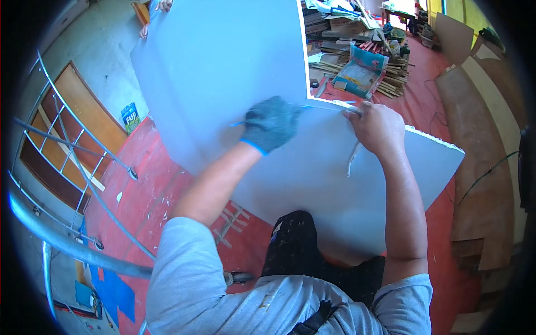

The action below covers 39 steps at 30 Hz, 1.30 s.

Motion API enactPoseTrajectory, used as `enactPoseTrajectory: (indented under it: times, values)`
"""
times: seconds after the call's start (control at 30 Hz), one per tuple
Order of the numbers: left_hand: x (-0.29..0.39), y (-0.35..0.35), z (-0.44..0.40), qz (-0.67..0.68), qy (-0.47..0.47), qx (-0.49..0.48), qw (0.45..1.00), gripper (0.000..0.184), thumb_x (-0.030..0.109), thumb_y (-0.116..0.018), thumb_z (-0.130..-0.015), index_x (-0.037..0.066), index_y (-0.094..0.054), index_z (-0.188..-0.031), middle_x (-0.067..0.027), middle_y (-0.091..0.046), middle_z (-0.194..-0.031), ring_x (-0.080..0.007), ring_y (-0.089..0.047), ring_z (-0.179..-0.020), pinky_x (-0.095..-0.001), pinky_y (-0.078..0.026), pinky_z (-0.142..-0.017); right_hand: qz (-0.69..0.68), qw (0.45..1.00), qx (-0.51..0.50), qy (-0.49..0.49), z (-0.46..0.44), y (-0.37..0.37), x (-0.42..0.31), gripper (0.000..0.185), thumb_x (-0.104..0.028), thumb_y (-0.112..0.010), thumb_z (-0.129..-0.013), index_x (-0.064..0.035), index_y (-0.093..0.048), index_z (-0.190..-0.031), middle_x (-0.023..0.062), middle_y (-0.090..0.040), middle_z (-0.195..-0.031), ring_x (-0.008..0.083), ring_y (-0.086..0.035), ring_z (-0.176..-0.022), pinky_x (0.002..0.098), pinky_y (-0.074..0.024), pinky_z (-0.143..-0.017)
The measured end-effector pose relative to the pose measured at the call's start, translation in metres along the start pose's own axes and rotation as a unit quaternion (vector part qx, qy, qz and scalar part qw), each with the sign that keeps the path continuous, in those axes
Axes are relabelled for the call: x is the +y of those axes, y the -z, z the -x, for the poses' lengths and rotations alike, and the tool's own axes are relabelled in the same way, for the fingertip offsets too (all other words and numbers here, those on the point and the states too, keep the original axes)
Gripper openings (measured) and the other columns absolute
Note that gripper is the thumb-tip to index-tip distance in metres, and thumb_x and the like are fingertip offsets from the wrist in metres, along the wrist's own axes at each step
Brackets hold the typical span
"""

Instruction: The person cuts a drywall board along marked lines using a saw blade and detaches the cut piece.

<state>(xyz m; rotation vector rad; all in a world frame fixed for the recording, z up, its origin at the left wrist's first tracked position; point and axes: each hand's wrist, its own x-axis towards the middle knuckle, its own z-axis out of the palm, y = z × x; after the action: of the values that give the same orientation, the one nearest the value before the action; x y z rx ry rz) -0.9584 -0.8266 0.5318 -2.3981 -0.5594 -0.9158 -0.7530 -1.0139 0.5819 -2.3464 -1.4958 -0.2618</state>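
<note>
A large pale plasterboard sheet (223,61) stands tilted in front of me, with an L-shaped corner cut out and a rough white edge. My left hand (272,124), in a dark grey-green glove with a blue cuff, is closed and a bit blurred against the board's face. A thin blue stick-like tool (237,123) pokes out of it; its kind is unclear. Bare, my right hand (379,127) is closed over the ragged edge of the notch, thumb and fingers on the board. Below it, a thin torn strip (352,159) hangs.
Another person's hand (164,5) holds the sheet's far upper edge. To the left is a wheeled metal scaffold (84,173). Wood scraps (393,81) and a blue sack (360,70) lie behind the notch. Brown boards (480,151) line the right side of the red floor (139,178).
</note>
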Motion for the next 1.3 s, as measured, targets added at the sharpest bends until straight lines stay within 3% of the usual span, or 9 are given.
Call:
enactPoseTrajectory:
  times: [0.2,0.33,0.43,0.63,0.73,0.83,1.07,1.27,1.3]
  values:
    - [-0.02,0.013,0.0,-0.003,-0.028,-0.074,0.997,0.016,0.023,-0.059,-0.096,0.014,-0.073,-0.093,-0.0141,-0.066,-0.082,-0.037,-0.065,-0.072,-0.0529,-0.053,-0.061,0.0,1.0,-0.006,0.008,0.003,0.006,0.002,0.043,-0.048,-0.06,-0.1,-0.0082,-0.076,-0.102,0.0155,-0.077,-0.098,0.033,-0.074,-0.093,0.0472,-0.0577,-0.08]
    - [-0.005,0.028,-0.013,-0.029,0.05,-0.2,0.978,0.018,0.023,-0.06,-0.094,0.012,-0.073,-0.093,-0.013,-0.071,-0.087,-0.0371,-0.066,-0.076,-0.0523,-0.054,-0.065,0.009,1.0,0.008,0.007,0.003,0.004,0.003,0.043,-0.048,-0.059,-0.101,-0.0084,-0.076,-0.104,0.0152,-0.077,-0.097,0.0325,-0.075,-0.094,0.0473,-0.0578,-0.08]
    - [0.018,0.018,-0.019,-0.013,0.066,-0.119,0.991,0.018,0.023,-0.06,-0.094,0.013,-0.074,-0.092,-0.0131,-0.069,-0.084,-0.0361,-0.066,-0.075,-0.0516,-0.054,-0.064,-0.004,1.0,0.009,0.015,0.001,0.002,0.0,0.043,-0.048,-0.059,-0.101,-0.0082,-0.076,-0.104,0.0151,-0.077,-0.097,0.0321,-0.075,-0.094,0.0471,-0.0579,-0.081]
    - [-0.03,0.02,0.006,-0.047,-0.021,-0.091,0.995,0.019,0.025,-0.059,-0.096,0.014,-0.072,-0.088,-0.013,-0.065,-0.076,-0.0338,-0.066,-0.074,-0.0514,-0.053,-0.06,0.007,1.0,0.009,0.019,0.002,0.001,0.004,0.045,-0.05,-0.059,-0.1,-0.0074,-0.076,-0.102,0.0144,-0.077,-0.095,0.0329,-0.074,-0.092,0.0473,-0.058,-0.08]
    - [0.012,0.011,-0.017,-0.047,0.047,-0.124,0.99,0.017,0.024,-0.061,-0.095,0.014,-0.071,-0.088,-0.0128,-0.065,-0.076,-0.0335,-0.065,-0.073,-0.0511,-0.053,-0.061,0.007,0.999,0.025,0.022,0.001,-0.004,0.002,0.045,-0.05,-0.059,-0.1,-0.0075,-0.076,-0.101,0.0147,-0.076,-0.094,0.0334,-0.074,-0.09,0.0475,-0.0581,-0.08]
    - [-0.014,0.002,-0.002,-0.012,-0.018,-0.022,1.0,0.017,0.024,-0.061,-0.095,0.014,-0.071,-0.087,-0.0134,-0.065,-0.077,-0.0339,-0.065,-0.072,-0.0511,-0.052,-0.061,0.0,1.0,0.021,0.022,0.002,-0.002,0.004,0.046,-0.05,-0.059,-0.1,-0.0074,-0.076,-0.101,0.0147,-0.076,-0.094,0.0337,-0.074,-0.089,0.0476,-0.0581,-0.08]
    - [-0.007,-0.004,0.001,-0.075,0.038,-0.084,0.993,0.018,0.027,-0.06,-0.096,0.016,-0.073,-0.089,-0.0125,-0.063,-0.075,-0.0334,-0.064,-0.071,-0.0519,-0.051,-0.059,0.014,1.0,0.023,0.011,-0.004,-0.003,0.006,0.046,-0.049,-0.057,-0.101,-0.007,-0.075,-0.101,0.0151,-0.076,-0.094,0.0338,-0.074,-0.09,0.0477,-0.0582,-0.079]
    - [-0.047,0.01,0.018,-0.029,-0.032,-0.053,0.998,0.019,0.027,-0.06,-0.096,0.015,-0.072,-0.088,-0.013,-0.063,-0.076,-0.0336,-0.063,-0.068,-0.0509,-0.051,-0.057,0.012,1.0,0.005,0.009,-0.002,0.002,0.002,0.046,-0.05,-0.058,-0.1,-0.007,-0.075,-0.102,0.0162,-0.076,-0.095,0.0345,-0.074,-0.091,0.0483,-0.0581,-0.079]
    - [-0.036,0.021,0.016,-0.035,0.01,-0.063,0.997,0.02,0.027,-0.059,-0.097,0.014,-0.071,-0.088,-0.0126,-0.064,-0.076,-0.0335,-0.064,-0.068,-0.0511,-0.051,-0.058,0.018,1.0,0.008,0.009,-0.002,0.001,0.002,0.046,-0.05,-0.058,-0.1,-0.007,-0.075,-0.102,0.0163,-0.076,-0.095,0.0344,-0.074,-0.091,0.0484,-0.058,-0.079]
